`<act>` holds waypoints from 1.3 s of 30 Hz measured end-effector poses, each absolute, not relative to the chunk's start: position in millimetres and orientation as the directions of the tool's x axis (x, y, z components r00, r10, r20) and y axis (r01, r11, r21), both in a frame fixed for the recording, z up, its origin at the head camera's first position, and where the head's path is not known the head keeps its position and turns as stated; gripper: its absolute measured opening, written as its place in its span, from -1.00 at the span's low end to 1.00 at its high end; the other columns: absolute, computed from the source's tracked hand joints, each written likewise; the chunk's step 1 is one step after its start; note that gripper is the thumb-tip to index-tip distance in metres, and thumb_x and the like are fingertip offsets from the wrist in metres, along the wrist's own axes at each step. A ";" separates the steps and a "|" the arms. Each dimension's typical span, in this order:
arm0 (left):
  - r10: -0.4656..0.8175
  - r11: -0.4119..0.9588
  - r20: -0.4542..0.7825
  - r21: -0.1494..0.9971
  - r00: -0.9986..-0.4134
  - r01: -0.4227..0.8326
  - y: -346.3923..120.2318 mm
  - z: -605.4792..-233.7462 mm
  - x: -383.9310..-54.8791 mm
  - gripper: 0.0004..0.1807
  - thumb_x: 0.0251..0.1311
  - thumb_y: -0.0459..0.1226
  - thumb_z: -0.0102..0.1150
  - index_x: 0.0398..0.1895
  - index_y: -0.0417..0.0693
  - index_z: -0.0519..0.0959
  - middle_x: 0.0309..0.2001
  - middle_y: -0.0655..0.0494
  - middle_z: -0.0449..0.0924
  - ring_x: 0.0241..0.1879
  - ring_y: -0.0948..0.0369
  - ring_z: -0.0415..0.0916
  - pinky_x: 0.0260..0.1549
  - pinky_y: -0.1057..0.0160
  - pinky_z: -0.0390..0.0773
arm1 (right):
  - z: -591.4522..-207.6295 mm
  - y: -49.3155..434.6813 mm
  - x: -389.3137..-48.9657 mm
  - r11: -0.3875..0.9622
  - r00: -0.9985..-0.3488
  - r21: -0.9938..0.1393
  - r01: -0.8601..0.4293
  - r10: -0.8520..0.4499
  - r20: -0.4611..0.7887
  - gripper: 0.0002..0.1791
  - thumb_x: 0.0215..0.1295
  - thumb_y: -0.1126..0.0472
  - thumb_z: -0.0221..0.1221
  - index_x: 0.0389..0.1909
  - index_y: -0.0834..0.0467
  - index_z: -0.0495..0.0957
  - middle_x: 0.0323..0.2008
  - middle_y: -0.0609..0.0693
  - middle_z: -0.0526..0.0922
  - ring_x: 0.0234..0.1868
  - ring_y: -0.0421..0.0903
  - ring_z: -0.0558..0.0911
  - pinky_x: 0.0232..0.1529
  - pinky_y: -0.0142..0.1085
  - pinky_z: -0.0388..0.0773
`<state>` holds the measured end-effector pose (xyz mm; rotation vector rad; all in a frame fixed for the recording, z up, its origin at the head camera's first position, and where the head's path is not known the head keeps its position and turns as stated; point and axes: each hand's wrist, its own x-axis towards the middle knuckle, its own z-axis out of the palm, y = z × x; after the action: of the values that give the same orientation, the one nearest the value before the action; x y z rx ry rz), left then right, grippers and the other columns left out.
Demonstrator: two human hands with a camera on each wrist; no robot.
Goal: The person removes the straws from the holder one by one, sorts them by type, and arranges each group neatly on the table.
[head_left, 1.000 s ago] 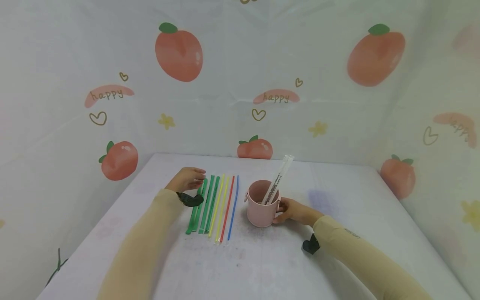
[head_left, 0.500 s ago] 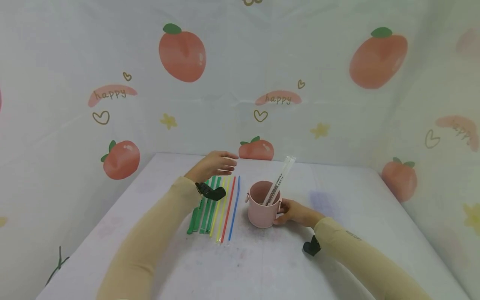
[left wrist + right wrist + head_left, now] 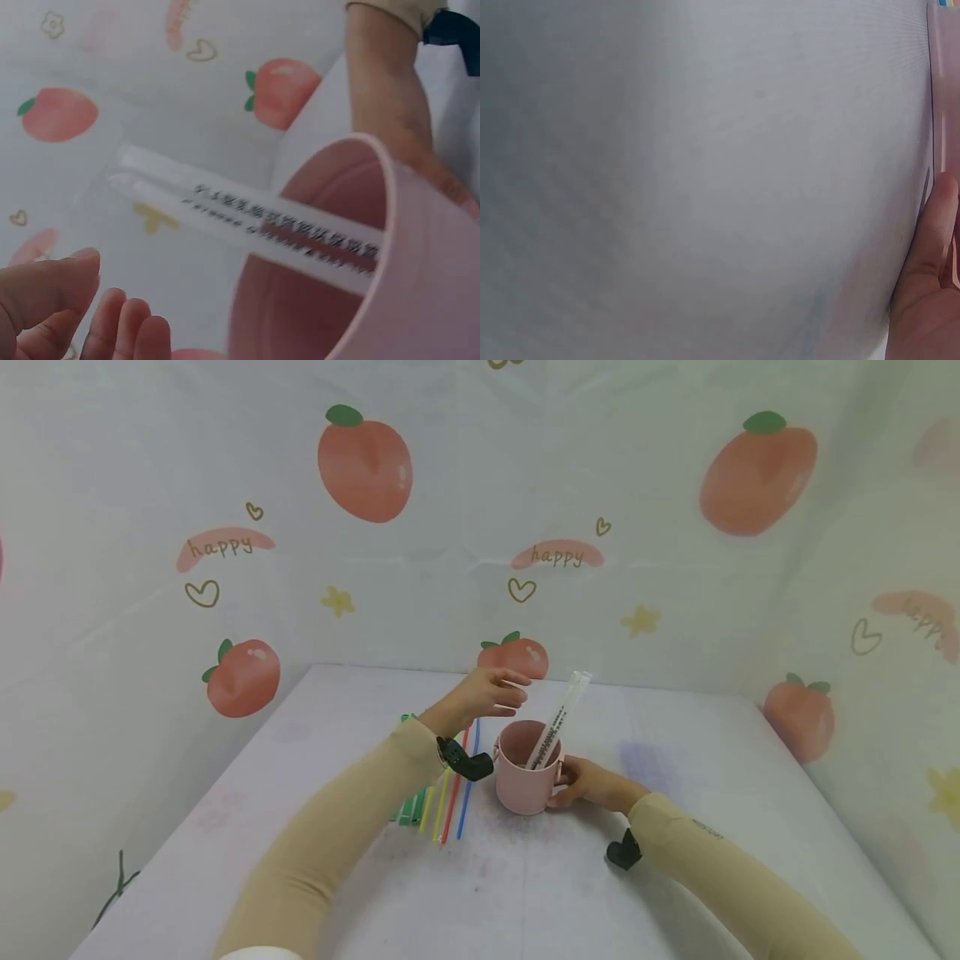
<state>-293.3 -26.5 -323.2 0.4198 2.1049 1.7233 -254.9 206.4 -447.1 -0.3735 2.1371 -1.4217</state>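
A pink bucket (image 3: 522, 789) with small side handles stands on the table, and my right hand (image 3: 596, 783) grips its right side with thumb and fingers. Two straws in clear printed wrappers (image 3: 247, 221) lean out of it toward the far right. My left hand (image 3: 487, 695), fingers loosely extended and holding nothing, is just behind the bucket, left of the straws' upper ends. In the left wrist view its fingertips (image 3: 152, 337) are apart from the wrappers. The right wrist view shows the right thumb (image 3: 939, 217) against the bucket wall.
Left of the bucket lies a row of straws: green ones (image 3: 407, 812), yellow ones (image 3: 438, 810), a red one (image 3: 452, 810) and a blue one (image 3: 466, 802). The left forearm covers part of them. A printed curtain (image 3: 442, 593) hangs behind the white table (image 3: 480, 910).
My left hand has moved right, from above the green straws past the others to behind the bucket, its fingers empty. The right hand and bucket have stayed in place.
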 end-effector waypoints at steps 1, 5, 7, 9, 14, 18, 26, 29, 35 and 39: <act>0.464 0.202 -0.103 0.979 -0.880 -0.008 -23.7 -325.8 -292.7 -0.59 0.28 -0.39 0.17 0.20 -0.22 0.48 0.11 -0.13 0.53 0.06 0.03 0.54 0.08 0.14 0.58 | -447.0 206.3 -255.2 0.401 -0.815 -0.914 0.067 -0.506 -0.282 -0.22 0.10 0.33 0.38 0.33 0.34 0.25 0.12 0.17 0.53 0.15 0.01 0.45 0.35 0.00 0.23; 0.460 0.220 -0.089 0.975 -0.883 0.017 -14.0 -334.8 -291.1 -0.59 0.25 -0.37 0.21 0.18 -0.21 0.51 0.07 -0.10 0.59 0.05 0.06 0.57 0.05 0.16 0.59 | -446.8 205.8 -256.0 0.409 -0.816 -0.910 0.063 -0.504 -0.283 -0.22 0.10 0.31 0.39 0.32 0.35 0.25 0.12 0.17 0.54 0.14 0.00 0.47 0.35 -0.01 0.25; 0.459 0.225 -0.082 0.974 -0.884 0.026 -9.6 -337.9 -290.8 -0.58 0.24 -0.37 0.23 0.17 -0.23 0.51 0.05 -0.12 0.60 0.04 0.06 0.58 0.04 0.17 0.60 | -447.3 205.7 -256.5 0.411 -0.817 -0.909 0.066 -0.500 -0.286 -0.21 0.10 0.31 0.39 0.32 0.35 0.25 0.12 0.18 0.54 0.14 -0.01 0.47 0.35 -0.02 0.26; 0.461 0.226 -0.075 0.973 -0.884 0.035 -5.7 -340.5 -290.8 -0.57 0.22 -0.38 0.23 0.17 -0.26 0.51 0.04 -0.15 0.61 0.01 0.07 0.60 0.04 0.16 0.60 | -447.6 205.8 -256.9 0.414 -0.817 -0.908 0.064 -0.501 -0.285 -0.21 0.10 0.31 0.39 0.33 0.34 0.25 0.12 0.17 0.54 0.14 -0.02 0.47 0.35 -0.02 0.26; 0.445 0.252 -0.071 0.967 -0.893 0.049 3.1 -345.2 -292.1 -0.60 0.19 -0.40 0.25 0.12 -0.28 0.53 -0.01 -0.18 0.63 -0.06 0.06 0.64 0.02 0.15 0.61 | -447.5 206.2 -257.3 0.403 -0.813 -0.913 0.056 -0.512 -0.276 -0.21 0.10 0.31 0.39 0.33 0.34 0.24 0.13 0.19 0.54 0.16 -0.01 0.47 0.37 0.01 0.23; 0.424 0.282 -0.066 0.957 -0.903 0.062 8.5 -346.2 -291.9 -0.63 0.16 -0.42 0.28 0.06 -0.27 0.57 -0.05 -0.18 0.65 -0.14 0.11 0.65 -0.05 0.18 0.63 | -446.6 206.6 -256.2 0.400 -0.810 -0.915 0.043 -0.522 -0.267 -0.23 0.12 0.30 0.38 0.32 0.34 0.25 0.14 0.18 0.54 0.16 -0.01 0.47 0.36 0.00 0.24; 0.433 0.336 -0.071 0.938 -0.898 0.088 14.7 -347.8 -296.4 -0.67 0.13 -0.41 0.32 -0.01 -0.23 0.62 -0.06 -0.15 0.67 -0.16 0.08 0.67 -0.12 0.23 0.66 | -449.3 208.8 -256.8 0.387 -0.805 -0.921 0.043 -0.532 -0.261 -0.25 0.12 0.31 0.37 0.32 0.33 0.26 0.12 0.16 0.56 0.11 -0.07 0.50 0.30 -0.11 0.29; 0.439 0.360 -0.084 0.929 -0.895 0.089 16.5 -348.6 -298.1 -0.65 0.13 -0.40 0.32 0.01 -0.25 0.62 -0.07 -0.13 0.68 -0.16 0.10 0.67 -0.14 0.25 0.66 | -450.0 208.9 -256.4 0.389 -0.806 -0.920 0.042 -0.531 -0.261 -0.26 0.12 0.30 0.38 0.30 0.33 0.27 0.10 0.13 0.57 0.10 -0.07 0.50 0.28 -0.13 0.29; 0.451 0.379 -0.076 0.918 -0.889 0.114 20.0 -350.2 -299.7 -0.65 0.14 -0.42 0.31 0.03 -0.28 0.60 -0.04 -0.15 0.67 -0.14 0.09 0.66 -0.18 0.27 0.67 | -450.8 208.8 -256.0 0.395 -0.808 -0.917 0.047 -0.525 -0.268 -0.24 0.12 0.28 0.38 0.32 0.32 0.26 0.11 0.12 0.56 0.11 -0.07 0.49 0.29 -0.12 0.29; 0.445 0.388 -0.076 0.914 -0.892 0.116 21.7 -350.8 -300.0 -0.66 0.12 -0.43 0.32 0.00 -0.27 0.62 -0.05 -0.14 0.67 -0.18 0.11 0.66 -0.22 0.29 0.67 | -451.1 208.7 -256.4 0.390 -0.807 -0.920 0.050 -0.527 -0.267 -0.24 0.12 0.29 0.38 0.32 0.33 0.26 0.12 0.14 0.55 0.12 -0.05 0.48 0.30 -0.09 0.30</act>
<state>-300.0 21.7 -350.8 0.4905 2.3423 1.5050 -256.4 208.7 -451.1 -0.4075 2.1224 -1.4308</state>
